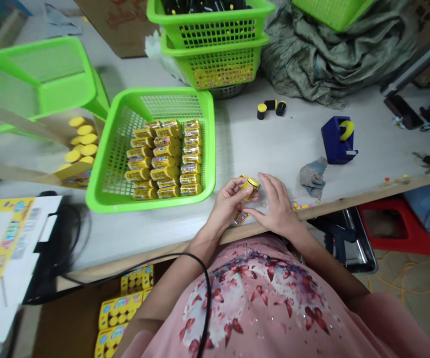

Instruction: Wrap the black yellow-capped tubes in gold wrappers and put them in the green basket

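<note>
Near the table's front edge my left hand (228, 200) is closed around a small yellow-capped tube (251, 185) with a printed yellow wrap. Just right of it, my right hand (276, 205) has its fingers apart and holds nothing. Its thumb points toward the tube; whether it touches is unclear. A colourful printed wrapper (240, 217) shows below my hands. Left of them stands a green basket (209, 149), holding rows of similar wrapped yellow tubes (164, 160).
Stacked green baskets (215, 42) stand at the back. Three black tubes with yellow caps (262, 111) lie behind my hands. To the right are a blue tape dispenser (337, 141) and a grey cloth (313, 178). A black cable (162, 255) crosses the front edge.
</note>
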Available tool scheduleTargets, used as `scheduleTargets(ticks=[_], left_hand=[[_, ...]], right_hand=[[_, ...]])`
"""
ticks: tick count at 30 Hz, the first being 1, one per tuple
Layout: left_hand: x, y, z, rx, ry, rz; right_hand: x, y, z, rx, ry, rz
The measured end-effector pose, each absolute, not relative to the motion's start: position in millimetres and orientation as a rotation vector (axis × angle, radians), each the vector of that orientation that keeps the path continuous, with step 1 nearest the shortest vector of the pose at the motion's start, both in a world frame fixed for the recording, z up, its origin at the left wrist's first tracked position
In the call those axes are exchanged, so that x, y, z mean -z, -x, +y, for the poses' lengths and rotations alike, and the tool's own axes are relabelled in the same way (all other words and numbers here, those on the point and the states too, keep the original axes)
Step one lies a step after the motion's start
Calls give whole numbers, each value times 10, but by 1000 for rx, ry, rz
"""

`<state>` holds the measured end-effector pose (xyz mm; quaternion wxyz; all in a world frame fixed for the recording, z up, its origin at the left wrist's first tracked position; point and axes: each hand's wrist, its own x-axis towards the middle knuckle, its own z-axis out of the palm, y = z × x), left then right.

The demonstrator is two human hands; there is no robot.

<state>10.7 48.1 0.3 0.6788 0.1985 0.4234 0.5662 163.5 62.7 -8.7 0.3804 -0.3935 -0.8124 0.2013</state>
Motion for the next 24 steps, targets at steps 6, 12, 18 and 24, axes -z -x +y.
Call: scheduleTargets(ticks=[6, 12, 18, 24], left_hand=[[-10, -53, 453, -1029, -428, 833], [-25, -25, 465, -973, -429, 807], [-13, 0, 457, -940, -407, 804], [-15, -40, 448, -998, -398, 931]], right_hand=[[198, -1544, 645, -483, 905, -2018], [149, -1598, 645, -442, 848, -2081], [57, -1659, 632, -536, 767, -2086], [-19, -1705, 620, -543, 787, -2174]])
